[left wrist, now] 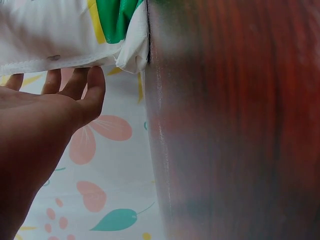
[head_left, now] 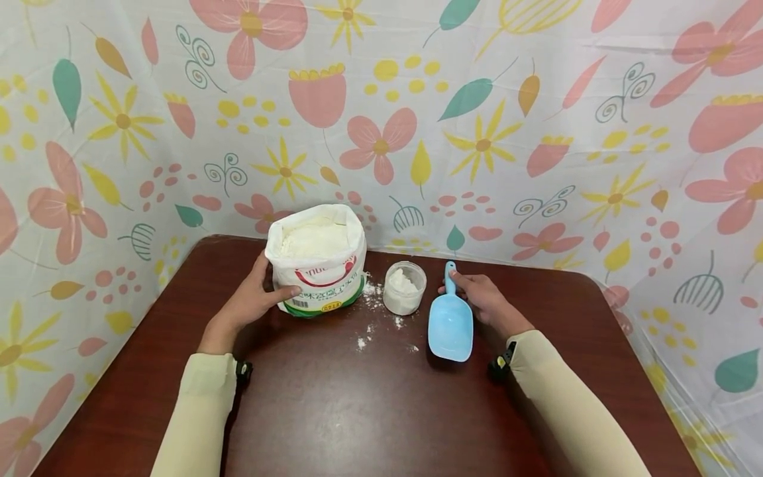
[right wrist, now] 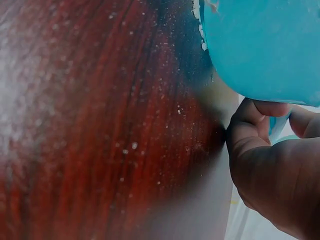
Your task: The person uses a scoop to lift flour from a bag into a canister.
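An open flour bag [head_left: 322,278], white with a green base, stands upright at the back left, white powder visible inside. My left hand [head_left: 253,301] holds its left side, thumb across the front; in the left wrist view several fingertips [left wrist: 95,77] touch the bag [left wrist: 55,35]. A clear jar [head_left: 403,301] of white powder stands to the right of the bag. Beyond the jar, my right hand [head_left: 479,298] grips a light blue scoop [head_left: 450,331] by its handle, bowl toward me. The right wrist view has the scoop [right wrist: 265,50] above the fingers, with powder on its edge.
Spilled powder [head_left: 372,298] dusts the dark wooden table [head_left: 369,411] around the jar. A flower-patterned white curtain [head_left: 381,86] hangs behind and along both sides of the table.
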Demonstrator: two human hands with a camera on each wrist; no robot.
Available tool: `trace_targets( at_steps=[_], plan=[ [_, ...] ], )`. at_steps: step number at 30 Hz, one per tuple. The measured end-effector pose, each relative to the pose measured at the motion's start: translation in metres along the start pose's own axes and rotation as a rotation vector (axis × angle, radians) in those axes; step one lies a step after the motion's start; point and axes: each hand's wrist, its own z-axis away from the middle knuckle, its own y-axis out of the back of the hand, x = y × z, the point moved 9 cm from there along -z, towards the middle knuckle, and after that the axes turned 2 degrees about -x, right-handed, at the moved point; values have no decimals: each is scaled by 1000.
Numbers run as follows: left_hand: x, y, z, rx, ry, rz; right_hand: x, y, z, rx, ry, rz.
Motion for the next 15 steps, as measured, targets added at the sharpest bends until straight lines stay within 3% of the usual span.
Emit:
trace_targets(
  at_steps=[6,15],
  plan=[
    [-6,1,1,8,44,-26,0,0,1,0,-11,-7],
    [-2,0,-2,-4,-12,4,2,7,8,24,-18,-8]
  ],
)
